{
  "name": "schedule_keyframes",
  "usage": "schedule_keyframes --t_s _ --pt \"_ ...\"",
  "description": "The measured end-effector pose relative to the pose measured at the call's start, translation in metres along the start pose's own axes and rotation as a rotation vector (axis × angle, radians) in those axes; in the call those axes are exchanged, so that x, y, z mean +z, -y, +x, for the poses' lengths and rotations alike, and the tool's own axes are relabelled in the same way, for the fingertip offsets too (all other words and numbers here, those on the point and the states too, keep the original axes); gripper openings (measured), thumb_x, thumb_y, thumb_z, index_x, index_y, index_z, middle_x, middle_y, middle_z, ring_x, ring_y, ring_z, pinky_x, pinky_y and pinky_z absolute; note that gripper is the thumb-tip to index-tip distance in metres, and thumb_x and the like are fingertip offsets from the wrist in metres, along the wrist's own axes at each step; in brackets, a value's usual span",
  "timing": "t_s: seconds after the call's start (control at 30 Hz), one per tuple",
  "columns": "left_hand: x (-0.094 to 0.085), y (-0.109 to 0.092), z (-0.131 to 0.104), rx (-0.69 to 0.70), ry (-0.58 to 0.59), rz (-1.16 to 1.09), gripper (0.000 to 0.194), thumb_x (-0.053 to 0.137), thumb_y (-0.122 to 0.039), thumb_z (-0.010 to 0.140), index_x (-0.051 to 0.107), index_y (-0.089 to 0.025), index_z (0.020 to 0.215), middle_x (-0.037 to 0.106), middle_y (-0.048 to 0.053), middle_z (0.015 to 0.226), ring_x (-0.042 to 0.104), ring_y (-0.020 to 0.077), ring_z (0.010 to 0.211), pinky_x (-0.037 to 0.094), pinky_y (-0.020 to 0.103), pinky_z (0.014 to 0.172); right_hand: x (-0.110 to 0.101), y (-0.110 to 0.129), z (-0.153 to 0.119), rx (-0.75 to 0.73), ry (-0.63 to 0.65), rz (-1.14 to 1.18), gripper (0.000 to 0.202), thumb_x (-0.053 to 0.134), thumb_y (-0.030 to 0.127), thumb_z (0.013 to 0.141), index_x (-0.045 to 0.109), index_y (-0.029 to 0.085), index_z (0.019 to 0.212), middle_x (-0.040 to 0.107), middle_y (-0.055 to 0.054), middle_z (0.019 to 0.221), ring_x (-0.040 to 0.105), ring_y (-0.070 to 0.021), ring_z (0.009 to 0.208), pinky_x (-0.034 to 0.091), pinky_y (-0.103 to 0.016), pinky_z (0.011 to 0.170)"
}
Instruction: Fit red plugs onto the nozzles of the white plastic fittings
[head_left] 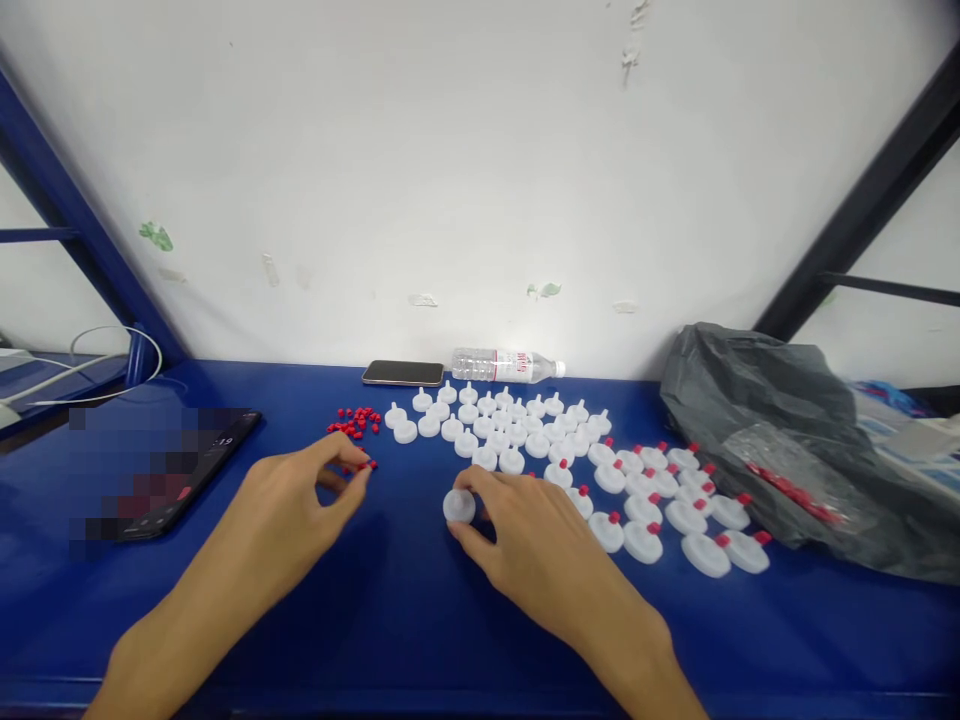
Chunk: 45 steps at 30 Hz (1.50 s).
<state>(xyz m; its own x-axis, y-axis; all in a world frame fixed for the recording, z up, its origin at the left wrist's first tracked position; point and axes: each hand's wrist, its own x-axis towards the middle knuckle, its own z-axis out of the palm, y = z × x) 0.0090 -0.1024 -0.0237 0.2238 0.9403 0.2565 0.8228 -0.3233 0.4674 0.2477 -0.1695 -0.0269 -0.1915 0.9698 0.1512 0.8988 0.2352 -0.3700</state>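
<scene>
My right hand (517, 535) grips a round white cap (459, 506) between thumb and fingers above the blue table (375, 620). To its left, my left hand (315, 495) is pinched around a small red piece, just in front of a loose pile of red pieces (360, 420). Behind my right hand stand several white caps with bare nozzles (466, 443). To its right are several white caps with red tips (643, 541).
A phone (403, 373) and a clear bottle (506, 366) lie along the wall. A tablet (191, 470) is at the left. At the right, a grey plastic bag (739, 385) lies beneath a clear bag of red pieces (799, 490). A white cable (154, 345) loops at the far left.
</scene>
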Motion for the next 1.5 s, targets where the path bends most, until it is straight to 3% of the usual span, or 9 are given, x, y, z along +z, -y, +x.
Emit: schedule_keyframes --t_s 0.13,0.3,0.63,0.93,1.07,1.2,1.3,1.5 --pt "0.006 -0.013 -0.010 0.113 0.061 -0.172 0.021 0.064 -0.042 0.091 0.074 -0.028 0.102 0.078 -0.004 0.078 0.069 0.0151 0.059 0.051 0.025 0.058 0.001 0.001 0.000 -0.061 -0.040 0.061 0.024 0.059 0.028 0.104 0.068 0.027 0.126 0.076 -0.002 0.116 0.073 -0.0278 0.104 0.050 -0.041 0.087" --pt "0.011 -0.019 -0.012 0.209 0.075 -0.263 0.017 0.070 -0.041 0.091 0.080 -0.030 0.100 0.081 -0.004 0.090 0.071 0.0135 0.067 0.052 0.022 0.058 0.003 0.003 -0.001 -0.096 -0.064 0.062 0.032 0.058 0.034 0.104 0.067 0.026 0.134 0.075 -0.003 0.120 0.072 -0.0289 0.107 0.053 -0.045 0.089" --pt "0.016 -0.024 -0.013 0.265 0.049 -0.284 0.009 0.076 -0.035 0.089 0.079 -0.027 0.088 0.079 -0.006 0.080 0.067 0.0113 0.063 0.048 0.021 0.059 0.003 0.004 -0.002 -0.186 -0.056 0.031 0.028 0.063 0.031 0.102 0.070 0.027 0.129 0.073 -0.002 0.114 0.073 -0.0256 0.100 0.057 -0.042 0.082" --pt "0.018 -0.023 -0.013 0.258 0.087 -0.250 0.013 0.073 -0.038 0.093 0.077 -0.027 0.086 0.076 -0.008 0.077 0.063 0.0110 0.059 0.046 0.022 0.058 0.004 0.001 0.000 -0.246 -0.130 0.048 0.031 0.064 0.026 0.101 0.067 0.024 0.132 0.070 -0.004 0.118 0.072 -0.0241 0.102 0.061 -0.044 0.088" --pt "0.019 -0.024 -0.013 0.233 0.126 -0.223 0.018 0.068 -0.042 0.096 0.074 -0.027 0.088 0.075 -0.008 0.075 0.062 0.0111 0.059 0.044 0.022 0.058 0.002 -0.002 0.001 -0.272 -0.120 0.055 0.030 0.068 0.027 0.101 0.066 0.023 0.131 0.070 -0.006 0.120 0.071 -0.0243 0.104 0.062 -0.045 0.090" --pt "0.019 -0.026 -0.011 0.209 0.219 -0.190 0.024 0.060 -0.046 0.101 0.070 -0.026 0.092 0.075 -0.006 0.081 0.063 0.0124 0.062 0.043 0.023 0.057 0.001 -0.004 0.003 -0.300 -0.086 0.085 0.033 0.069 0.034 0.102 0.066 0.021 0.132 0.072 -0.006 0.126 0.072 -0.0241 0.109 0.063 -0.044 0.092" --pt "0.020 -0.026 -0.009 0.209 0.296 -0.161 0.026 0.055 -0.045 0.103 0.066 -0.025 0.091 0.074 -0.004 0.082 0.064 0.0134 0.065 0.042 0.024 0.059 0.001 -0.004 0.002 -0.307 -0.083 0.101 0.035 0.067 0.030 0.102 0.065 0.019 0.135 0.073 -0.008 0.129 0.073 -0.0245 0.112 0.063 -0.043 0.095" --pt "0.020 -0.026 -0.010 0.307 0.352 -0.192 0.046 0.032 -0.045 0.112 0.056 -0.022 0.079 0.063 -0.003 0.071 0.058 0.0142 0.064 0.039 0.026 0.063 -0.002 -0.005 -0.001 -0.322 -0.136 0.233 0.037 0.067 0.027 0.103 0.064 0.020 0.139 0.073 -0.007 0.133 0.071 -0.0221 0.117 0.060 -0.039 0.103"
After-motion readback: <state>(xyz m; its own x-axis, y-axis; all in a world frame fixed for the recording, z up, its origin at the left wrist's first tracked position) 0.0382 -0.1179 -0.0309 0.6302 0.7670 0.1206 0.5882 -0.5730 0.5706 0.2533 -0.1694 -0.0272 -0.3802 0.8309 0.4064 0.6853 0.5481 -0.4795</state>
